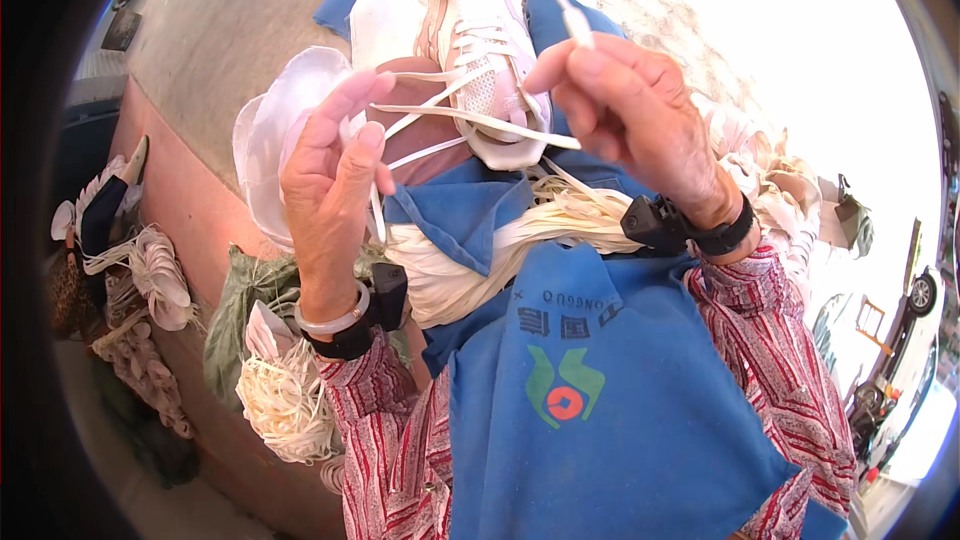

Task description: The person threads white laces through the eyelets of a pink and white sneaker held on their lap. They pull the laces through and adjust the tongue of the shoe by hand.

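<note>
A white and pale pink sneaker (497,90) lies in front of me, toe toward me, with its upper partly laced. Loose white shoelace (465,116) ends run from its front eyelets toward my left hand (335,165). That hand is closed, with lace pinched between thumb and fingers. To the right of the toe, my right hand (635,115) is raised and closed. A slim white pointed piece (572,18) sticks up from its thumb and forefinger; whether it is a lace tip or a small tool, I cannot tell. One lace strand reaches close to its lower fingers.
A thick bundle of cream laces (500,265) lies across my lap, above my blue apron (620,370). White shoe parts (275,145) stand at left. A lace heap (287,400) sits below, by a green sack (240,310). More shoe uppers (765,165) are piled at right.
</note>
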`<action>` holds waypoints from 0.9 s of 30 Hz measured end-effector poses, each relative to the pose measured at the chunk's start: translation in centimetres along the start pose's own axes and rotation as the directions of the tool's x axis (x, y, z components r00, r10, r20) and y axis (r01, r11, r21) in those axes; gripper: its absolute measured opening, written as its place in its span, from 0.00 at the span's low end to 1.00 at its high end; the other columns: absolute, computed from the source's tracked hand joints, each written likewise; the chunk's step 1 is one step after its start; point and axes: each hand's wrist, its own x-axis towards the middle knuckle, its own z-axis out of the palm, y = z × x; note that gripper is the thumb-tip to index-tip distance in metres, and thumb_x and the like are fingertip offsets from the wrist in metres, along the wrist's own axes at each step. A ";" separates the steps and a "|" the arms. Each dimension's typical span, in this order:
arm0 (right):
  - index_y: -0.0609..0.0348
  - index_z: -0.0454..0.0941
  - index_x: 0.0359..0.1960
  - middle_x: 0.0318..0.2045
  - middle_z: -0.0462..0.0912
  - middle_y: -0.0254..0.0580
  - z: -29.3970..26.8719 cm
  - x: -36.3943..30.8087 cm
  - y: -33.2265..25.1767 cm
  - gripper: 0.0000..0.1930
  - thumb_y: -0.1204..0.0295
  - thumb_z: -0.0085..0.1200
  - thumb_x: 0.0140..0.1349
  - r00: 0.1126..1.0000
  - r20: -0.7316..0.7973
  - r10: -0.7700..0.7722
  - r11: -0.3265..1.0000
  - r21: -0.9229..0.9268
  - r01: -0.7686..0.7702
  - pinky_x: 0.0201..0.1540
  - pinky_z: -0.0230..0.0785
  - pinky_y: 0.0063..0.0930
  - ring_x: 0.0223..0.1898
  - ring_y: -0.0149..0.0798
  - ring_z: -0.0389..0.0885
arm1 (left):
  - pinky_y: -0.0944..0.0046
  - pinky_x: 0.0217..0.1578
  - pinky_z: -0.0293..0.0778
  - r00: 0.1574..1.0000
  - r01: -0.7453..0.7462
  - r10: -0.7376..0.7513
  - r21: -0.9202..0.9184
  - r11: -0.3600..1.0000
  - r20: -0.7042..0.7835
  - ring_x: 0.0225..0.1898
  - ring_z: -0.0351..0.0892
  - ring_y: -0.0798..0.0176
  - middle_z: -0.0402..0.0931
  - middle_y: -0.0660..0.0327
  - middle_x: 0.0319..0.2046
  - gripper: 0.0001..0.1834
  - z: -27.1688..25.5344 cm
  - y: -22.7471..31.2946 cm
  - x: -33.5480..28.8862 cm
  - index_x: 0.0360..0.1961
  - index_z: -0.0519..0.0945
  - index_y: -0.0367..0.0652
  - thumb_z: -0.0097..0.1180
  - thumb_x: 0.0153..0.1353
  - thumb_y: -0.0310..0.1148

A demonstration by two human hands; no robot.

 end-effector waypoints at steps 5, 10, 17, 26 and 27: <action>0.65 0.79 0.31 0.23 0.76 0.33 4.5 0.0 2.5 0.17 0.66 0.41 0.70 0.944 0.329 -0.021 0.995 -0.082 0.050 0.32 0.68 0.22 0.26 0.26 0.72 | 0.78 0.23 0.64 0.879 0.244 -0.155 -0.146 0.959 0.450 0.23 0.67 0.78 0.73 0.67 0.24 0.26 2.0 1.3 -0.9 0.54 0.76 0.30 0.38 0.74 0.44; 0.60 0.80 0.36 0.20 0.72 0.26 4.5 -0.6 3.8 0.17 0.60 0.43 0.73 0.973 0.214 0.090 0.995 -0.059 -0.079 0.21 0.56 0.15 0.19 0.19 0.64 | 0.77 0.22 0.67 0.889 0.266 -0.127 -0.270 0.925 0.441 0.23 0.73 0.76 0.80 0.59 0.32 0.21 2.0 0.4 -1.9 0.51 0.78 0.31 0.43 0.73 0.40; 0.61 0.78 0.43 0.35 0.77 0.36 3.5 -0.9 6.5 0.15 0.62 0.43 0.73 0.900 0.191 -0.392 0.766 -0.474 0.434 0.30 0.67 0.18 0.27 0.25 0.73 | 0.76 0.23 0.70 0.949 0.180 -0.071 -0.342 0.922 0.309 0.26 0.74 0.76 0.79 0.53 0.46 0.15 1.1 -0.5 -1.5 0.49 0.78 0.32 0.47 0.72 0.33; 0.59 0.65 0.59 0.47 0.78 0.48 0.2 -2.1 9.1 0.19 0.61 0.43 0.73 0.876 0.099 0.472 0.577 0.716 -0.392 0.38 0.78 0.26 0.35 0.32 0.81 | 0.77 0.22 0.62 0.986 0.106 -0.082 -0.165 0.981 0.145 0.20 0.61 0.80 0.68 0.68 0.26 0.14 1.2 0.8 0.0 0.49 0.79 0.33 0.48 0.72 0.33; 0.57 0.66 0.58 0.47 0.78 0.48 0.2 -2.1 9.6 0.19 0.60 0.43 0.73 0.893 0.150 0.425 0.480 0.799 -0.362 0.37 0.78 0.26 0.34 0.32 0.81 | 0.77 0.22 0.62 0.986 0.102 -0.078 -0.165 0.981 0.148 0.20 0.61 0.80 0.68 0.68 0.26 0.14 1.5 0.6 0.2 0.49 0.79 0.33 0.48 0.72 0.33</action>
